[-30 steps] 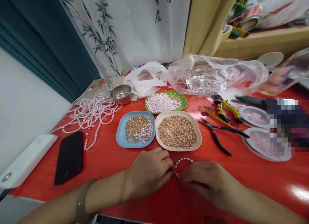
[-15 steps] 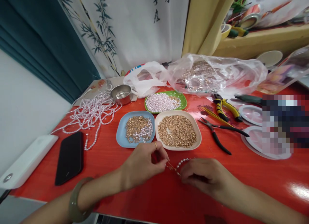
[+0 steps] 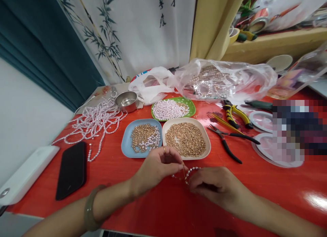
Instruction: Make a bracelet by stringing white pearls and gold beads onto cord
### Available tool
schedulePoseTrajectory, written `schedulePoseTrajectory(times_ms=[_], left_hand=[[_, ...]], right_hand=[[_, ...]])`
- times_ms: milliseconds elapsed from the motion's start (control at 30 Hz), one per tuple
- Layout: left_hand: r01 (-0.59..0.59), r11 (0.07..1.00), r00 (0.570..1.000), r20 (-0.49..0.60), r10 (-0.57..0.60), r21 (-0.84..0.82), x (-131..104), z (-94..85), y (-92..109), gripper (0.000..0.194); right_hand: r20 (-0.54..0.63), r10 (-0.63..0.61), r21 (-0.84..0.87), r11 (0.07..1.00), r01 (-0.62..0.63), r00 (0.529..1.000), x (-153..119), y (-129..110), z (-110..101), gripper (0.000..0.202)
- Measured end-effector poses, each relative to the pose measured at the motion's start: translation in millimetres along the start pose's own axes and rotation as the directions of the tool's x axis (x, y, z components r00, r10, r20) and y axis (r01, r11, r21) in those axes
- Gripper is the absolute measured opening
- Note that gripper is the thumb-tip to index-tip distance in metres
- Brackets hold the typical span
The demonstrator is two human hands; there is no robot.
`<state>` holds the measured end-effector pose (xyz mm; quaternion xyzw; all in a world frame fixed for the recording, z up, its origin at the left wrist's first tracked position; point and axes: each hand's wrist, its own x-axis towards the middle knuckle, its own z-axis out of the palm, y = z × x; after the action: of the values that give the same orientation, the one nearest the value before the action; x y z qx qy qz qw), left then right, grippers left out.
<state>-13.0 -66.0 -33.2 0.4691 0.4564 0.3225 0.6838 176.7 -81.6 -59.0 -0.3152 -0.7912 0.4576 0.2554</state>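
My left hand (image 3: 155, 166) is closed in a pinch on a thin gold-coloured strand (image 3: 183, 172); whether it is wire or chain I cannot tell. Just to its right, a strand of pale pearl-like beads (image 3: 193, 168) curves up and over toward my right hand (image 3: 217, 184). That hand has its fingers closed on the beaded strand, and its fingertips are partly hidden. Behind my hands, a blue plate (image 3: 125, 143) holds gold and white beads. Beside it stands a cream plate (image 3: 208, 146) with small gold beads. White beads fill most of a green plate (image 3: 191, 108) farther back.
Long pearl strands (image 3: 99, 121) lie tangled at the left, near a metal bowl (image 3: 127, 101) and a black phone (image 3: 71, 170). At the right are black-handled pliers (image 3: 231, 150), yellow-black pliers (image 3: 231, 116) and thread spools (image 3: 265, 148). Plastic bags (image 3: 224, 80) line the back.
My left hand has moved slightly right and up, bringing its pinch closer to the beaded strand. The right hand stays nearly still. The whole view has shifted a little.
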Motion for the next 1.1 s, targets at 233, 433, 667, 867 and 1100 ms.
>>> schedulePoseTrajectory(times_ms=[233,433,667,867,1100], left_hand=[[0.011,0.995,1.0,0.007,-0.011,-0.098,0,2.9,4,0.01],[0.021,0.995,1.0,0.002,-0.021,-0.102,1,1.7,4,0.011],[0.047,0.984,0.998,0.049,-0.039,-0.173,0,0.4,11,0.022],[0.037,0.989,0.994,0.106,-0.022,-0.141,0,1.6,17,0.022],[0.02,0.998,0.989,0.149,-0.01,-0.067,1,6.0,15,0.019]], right_hand=[[-0.121,0.173,0.183,0.972,-0.15,0.977,3,-10,-5,0.009],[-0.208,0.219,0.309,0.939,-0.148,0.953,7,-16,-7,0.006],[-0.261,0.355,0.422,0.878,-0.224,0.898,16,-11,-8,0.004],[-0.164,0.25,0.331,0.925,-0.185,0.954,20,-17,-6,0.012],[-0.142,0.147,0.099,0.986,-0.134,0.979,18,-25,-6,0.019]])
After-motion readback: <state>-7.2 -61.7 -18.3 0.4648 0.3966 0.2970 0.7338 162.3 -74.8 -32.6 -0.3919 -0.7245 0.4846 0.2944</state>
